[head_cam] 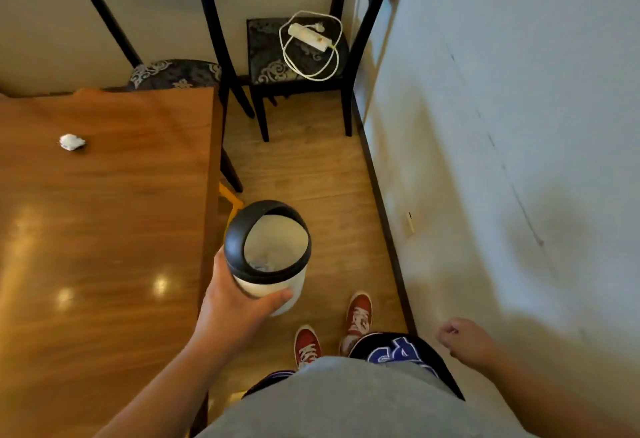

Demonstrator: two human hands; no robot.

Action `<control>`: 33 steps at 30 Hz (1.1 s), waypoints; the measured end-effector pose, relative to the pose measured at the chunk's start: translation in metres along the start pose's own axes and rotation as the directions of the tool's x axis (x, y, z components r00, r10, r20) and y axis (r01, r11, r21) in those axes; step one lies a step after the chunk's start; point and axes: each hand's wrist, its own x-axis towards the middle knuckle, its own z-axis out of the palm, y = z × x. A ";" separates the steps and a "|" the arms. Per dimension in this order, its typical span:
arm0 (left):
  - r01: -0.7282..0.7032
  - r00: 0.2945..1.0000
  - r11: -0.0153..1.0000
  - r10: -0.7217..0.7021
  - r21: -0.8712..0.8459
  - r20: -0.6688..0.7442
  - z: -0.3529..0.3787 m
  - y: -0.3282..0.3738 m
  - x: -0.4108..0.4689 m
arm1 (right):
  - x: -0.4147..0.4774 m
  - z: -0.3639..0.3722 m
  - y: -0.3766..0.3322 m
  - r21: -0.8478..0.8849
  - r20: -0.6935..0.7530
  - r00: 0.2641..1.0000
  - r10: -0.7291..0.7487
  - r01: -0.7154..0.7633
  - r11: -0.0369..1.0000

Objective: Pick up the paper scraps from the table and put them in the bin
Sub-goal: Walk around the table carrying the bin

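Observation:
A small white bin with a black rim hangs in the air beside the table's right edge, and my left hand grips its side. Crumpled paper shows at the bottom of the bin. One white paper scrap lies on the brown wooden table, far to the left of the bin. My right hand hangs low at the right, near the wall, with its fingers curled in and nothing in it.
Two dark chairs stand past the table; the nearer-to-wall chair carries a white power strip with its cord. A pale wall runs close along the right. My red shoes stand on the wooden floor.

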 end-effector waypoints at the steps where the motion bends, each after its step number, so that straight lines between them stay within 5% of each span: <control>1: -0.010 1.000 1.000 0.010 -0.010 0.005 0.008 0.011 0.014 | 0.008 -0.007 0.000 -0.001 0.009 1.000 0.013 -0.013 1.000; 9: -0.065 0.998 0.998 0.065 -0.026 -0.025 0.056 0.075 0.127 | 0.103 -0.082 -0.041 -0.063 0.112 0.991 0.078 -0.071 0.995; 16: 0.071 0.973 0.995 -0.085 -0.074 -0.214 0.038 0.082 0.164 | 0.182 -0.171 -0.172 -0.195 0.123 0.979 -0.166 0.187 0.963; 21: 0.196 0.895 0.968 -0.242 -0.156 -0.376 0.009 0.060 0.165 | 0.217 -0.212 -0.292 -0.315 0.131 0.931 -0.341 0.365 0.876; 27: 0.160 0.797 0.953 -0.278 -0.256 -0.537 -0.034 0.037 0.183 | 0.206 -0.204 -0.433 -0.350 0.181 0.821 -0.541 0.568 0.745; 33: 0.069 0.701 0.942 -0.280 -0.328 -0.656 -0.086 0.028 0.213 | 0.150 -0.162 -0.558 -0.328 0.398 0.637 -0.660 0.771 0.547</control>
